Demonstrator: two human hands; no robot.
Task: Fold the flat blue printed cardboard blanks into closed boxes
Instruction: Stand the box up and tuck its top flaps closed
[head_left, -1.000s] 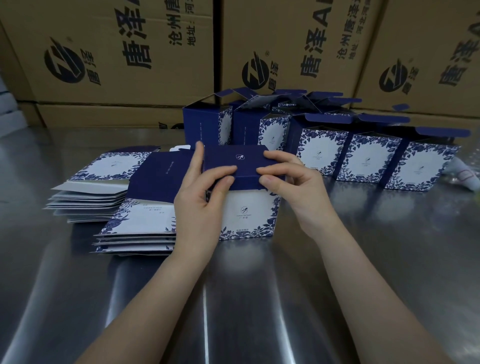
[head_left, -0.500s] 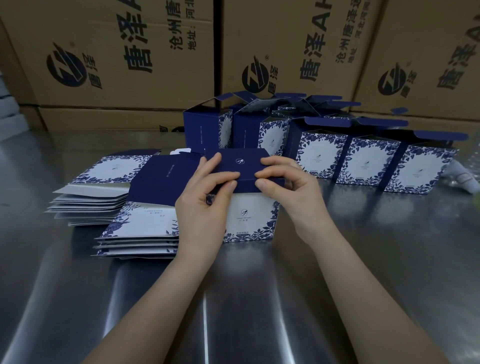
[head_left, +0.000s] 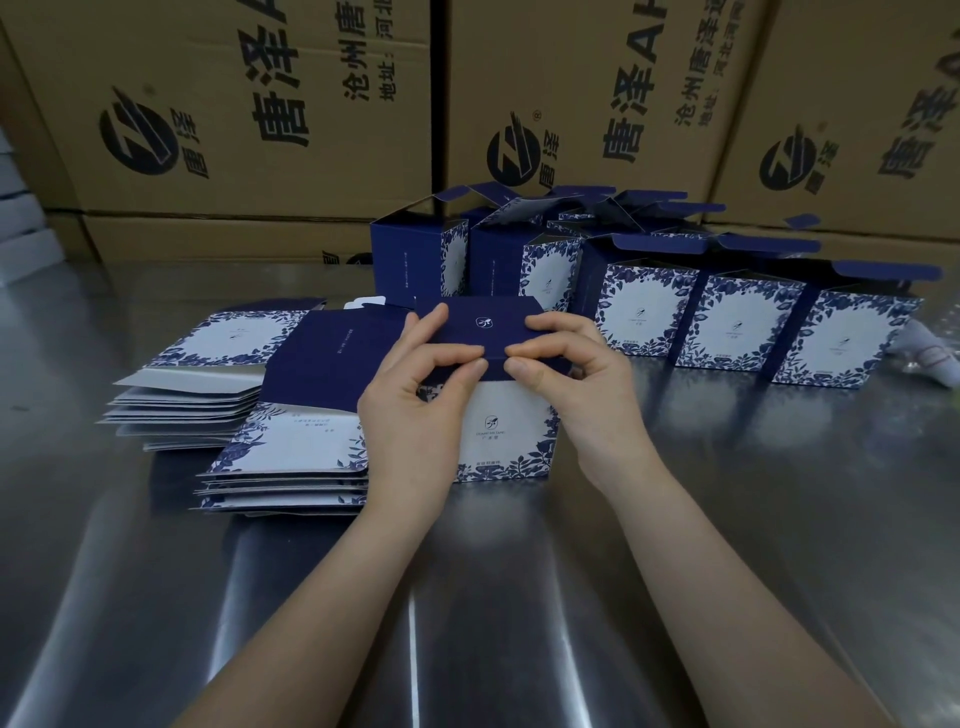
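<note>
Two hands, left (head_left: 415, 415) and right (head_left: 587, 395), on one box (head_left: 509, 431). Two stacks of flat blanks (head_left: 291, 457). Three brown cartons (head_left: 260, 104) behind. Open-topped boxes (head_left: 737, 322) at rear: at least five, exact count unclear.

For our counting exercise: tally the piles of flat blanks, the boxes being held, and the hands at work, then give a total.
Piles of flat blanks: 2
Box being held: 1
Hands: 2 (left hand, right hand)
Total: 5
</note>
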